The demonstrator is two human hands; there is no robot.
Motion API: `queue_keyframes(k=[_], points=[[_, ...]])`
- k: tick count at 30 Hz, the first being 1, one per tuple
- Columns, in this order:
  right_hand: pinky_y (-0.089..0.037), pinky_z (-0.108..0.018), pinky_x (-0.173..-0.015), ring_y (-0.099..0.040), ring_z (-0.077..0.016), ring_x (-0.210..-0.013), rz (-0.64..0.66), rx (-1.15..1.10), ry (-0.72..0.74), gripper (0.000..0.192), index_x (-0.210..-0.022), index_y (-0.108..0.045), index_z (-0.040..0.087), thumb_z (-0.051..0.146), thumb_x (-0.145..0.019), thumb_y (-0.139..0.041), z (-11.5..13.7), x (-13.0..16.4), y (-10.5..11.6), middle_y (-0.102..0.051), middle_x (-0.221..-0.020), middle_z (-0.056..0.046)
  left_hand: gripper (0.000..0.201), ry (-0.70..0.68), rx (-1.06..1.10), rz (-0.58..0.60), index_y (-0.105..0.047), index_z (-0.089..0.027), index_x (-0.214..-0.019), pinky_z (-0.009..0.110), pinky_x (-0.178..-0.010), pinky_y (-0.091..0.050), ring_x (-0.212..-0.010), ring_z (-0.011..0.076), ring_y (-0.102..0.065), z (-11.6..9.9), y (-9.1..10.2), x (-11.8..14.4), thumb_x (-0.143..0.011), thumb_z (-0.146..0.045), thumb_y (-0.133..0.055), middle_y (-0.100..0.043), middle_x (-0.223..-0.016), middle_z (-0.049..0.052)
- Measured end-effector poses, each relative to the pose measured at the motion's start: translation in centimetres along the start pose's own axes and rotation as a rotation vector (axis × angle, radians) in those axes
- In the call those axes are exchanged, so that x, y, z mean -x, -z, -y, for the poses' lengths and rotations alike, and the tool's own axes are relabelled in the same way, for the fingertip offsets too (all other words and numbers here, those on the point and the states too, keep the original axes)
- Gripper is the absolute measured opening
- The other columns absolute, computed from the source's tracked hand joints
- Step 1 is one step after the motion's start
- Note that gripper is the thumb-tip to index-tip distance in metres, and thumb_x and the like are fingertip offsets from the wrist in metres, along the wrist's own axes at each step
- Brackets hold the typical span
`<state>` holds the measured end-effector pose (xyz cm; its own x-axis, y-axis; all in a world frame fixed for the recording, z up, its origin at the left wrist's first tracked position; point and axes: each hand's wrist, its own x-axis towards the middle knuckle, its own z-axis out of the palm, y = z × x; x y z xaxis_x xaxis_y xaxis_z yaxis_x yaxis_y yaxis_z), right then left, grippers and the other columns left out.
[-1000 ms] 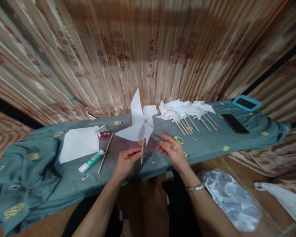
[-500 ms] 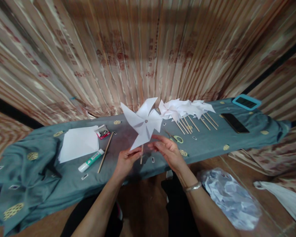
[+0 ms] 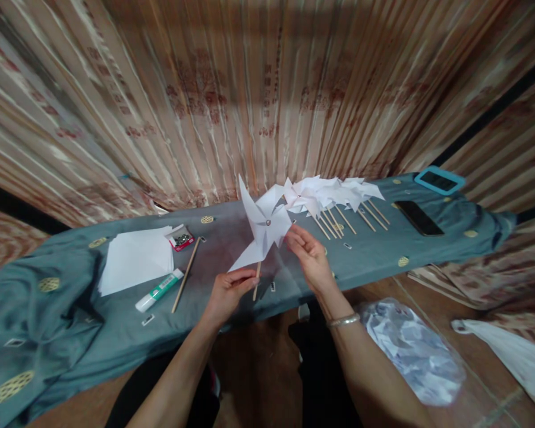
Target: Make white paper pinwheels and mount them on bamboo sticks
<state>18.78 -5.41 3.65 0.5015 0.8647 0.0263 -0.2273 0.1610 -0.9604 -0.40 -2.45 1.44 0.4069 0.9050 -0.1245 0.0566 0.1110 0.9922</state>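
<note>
A white paper pinwheel (image 3: 259,229) with a round metal pin at its centre stands tilted above the cloth. My left hand (image 3: 232,292) is closed around its thin wooden stick (image 3: 256,285), just below the blades. At the right edge of the pinwheel is my right hand (image 3: 311,257), its curled fingertips meeting a blade. Behind that hand, several finished pinwheels (image 3: 330,193) lie overlapped in a row, sticks toward me. The scissors are hidden from sight now.
To the left lie a stack of white paper (image 3: 136,258), a red box of metal pins (image 3: 181,238), a glue tube (image 3: 159,291) and a loose wooden stick (image 3: 186,276). A phone (image 3: 419,218) and a blue-framed device (image 3: 440,180) rest at right. A bag of paper scraps (image 3: 412,351) sits on the floor.
The pinwheel's blades have turned on the stick. My right hand has moved up and right, from beside the stick to the blade edge. The left hand keeps its hold.
</note>
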Motion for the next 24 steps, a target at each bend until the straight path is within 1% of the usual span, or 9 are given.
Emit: queue_keyframes(k=[4,8,10,12,14,16,18,21,24], points=[[-0.053,-0.029,-0.070,-0.067,-0.0159,-0.070,0.053,-0.045,-0.080,0.046,-0.101,-0.067,0.021,0.042,-0.063,-0.081,0.1,1.3,-1.0,-0.075,-0.076,-0.001,0.018,0.011,0.023,-0.038,-0.078,-0.018,-0.068,0.026,-0.065,-0.051,-0.067,0.0163,-0.062,-0.3,0.0,-0.1,-0.057,-0.033,-0.078,-0.073,-0.071,0.004],[-0.048,-0.026,-0.056,-0.068,-0.0166,-0.062,0.277,-0.007,-0.270,0.050,-0.104,-0.065,0.021,0.042,-0.062,-0.083,0.1,3.5,-1.7,-0.076,-0.070,-0.002,0.019,-0.010,0.054,-0.063,-0.078,-0.019,-0.069,0.028,-0.070,-0.052,-0.071,0.0176,-0.064,-0.4,0.2,-0.3,-0.057,-0.033,-0.078,-0.074,-0.074,0.004],[-0.045,-0.025,-0.053,-0.066,-0.0150,-0.057,0.333,0.053,-0.340,0.050,-0.102,-0.066,0.020,0.045,-0.062,-0.083,0.0,3.7,-1.4,-0.076,-0.069,-0.003,0.020,-0.014,0.052,-0.077,-0.079,-0.019,-0.071,0.029,-0.072,-0.052,-0.073,0.0184,-0.065,-0.4,0.3,-0.3,-0.057,-0.033,-0.078,-0.075,-0.077,0.005],[-0.044,-0.025,-0.051,-0.062,-0.0123,-0.051,0.283,0.105,-0.319,0.045,-0.092,-0.069,0.018,0.049,-0.062,-0.082,0.0,3.3,-0.6,-0.074,-0.063,-0.002,0.019,-0.010,0.030,-0.084,-0.078,-0.019,-0.070,0.028,-0.070,-0.052,-0.072,0.0183,-0.065,-0.3,0.4,-0.3,-0.057,-0.034,-0.078,-0.075,-0.076,0.005],[-0.044,-0.025,-0.051,-0.057,-0.0112,-0.048,0.147,0.142,-0.226,0.042,-0.083,-0.069,0.018,0.053,-0.062,-0.080,-0.1,2.4,0.2,-0.071,-0.058,-0.001,0.020,-0.011,0.014,-0.074,-0.078,-0.019,-0.069,0.027,-0.067,-0.052,-0.070,0.0178,-0.064,-0.3,0.4,-0.2,-0.057,-0.035,-0.079,-0.073,-0.073,0.004],[-0.047,-0.027,-0.056,-0.060,-0.0130,-0.054,0.006,0.146,-0.114,0.042,-0.084,-0.069,0.019,0.053,-0.062,-0.080,-0.1,1.6,0.8,-0.071,-0.061,-0.001,0.022,-0.017,0.012,-0.044,-0.078,-0.018,-0.068,0.026,-0.065,-0.051,-0.069,0.0174,-0.063,-0.3,0.3,-0.2,-0.057,-0.038,-0.080,-0.072,-0.072,0.004],[-0.052,-0.031,-0.069,-0.067,-0.0169,-0.071,-0.052,0.119,-0.030,0.044,-0.093,-0.069,0.020,0.051,-0.063,-0.079,-0.1,1.2,0.9,-0.075,-0.078,-0.004,0.024,-0.023,0.026,-0.023,-0.077,-0.017,-0.067,0.026,-0.064,-0.050,-0.068,0.0168,-0.062,-0.3,0.1,-0.1,-0.057,-0.039,-0.080,-0.071,-0.071,0.004],[-0.051,-0.037,-0.089,-0.068,-0.0216,-0.098,-0.013,0.070,0.030,0.050,-0.107,-0.066,0.022,0.050,-0.067,-0.078,-0.1,1.3,0.4,-0.074,-0.107,-0.009,0.024,-0.011,0.052,-0.015,-0.078,-0.017,-0.067,0.026,-0.065,-0.050,-0.069,0.0170,-0.062,-0.2,-0.1,-0.1,-0.056,-0.039,-0.080,-0.072,-0.072,0.004],[-0.049,-0.041,-0.096,-0.067,-0.0231,-0.103,0.000,0.053,0.027,0.052,-0.111,-0.064,0.022,0.051,-0.069,-0.077,-0.3,1.5,0.2,-0.072,-0.114,-0.011,0.022,0.008,0.063,-0.046,-0.078,-0.019,-0.067,0.026,-0.065,-0.051,-0.069,0.0170,-0.063,-0.3,-0.1,-0.1,-0.054,-0.036,-0.080,-0.072,-0.071,0.003]])
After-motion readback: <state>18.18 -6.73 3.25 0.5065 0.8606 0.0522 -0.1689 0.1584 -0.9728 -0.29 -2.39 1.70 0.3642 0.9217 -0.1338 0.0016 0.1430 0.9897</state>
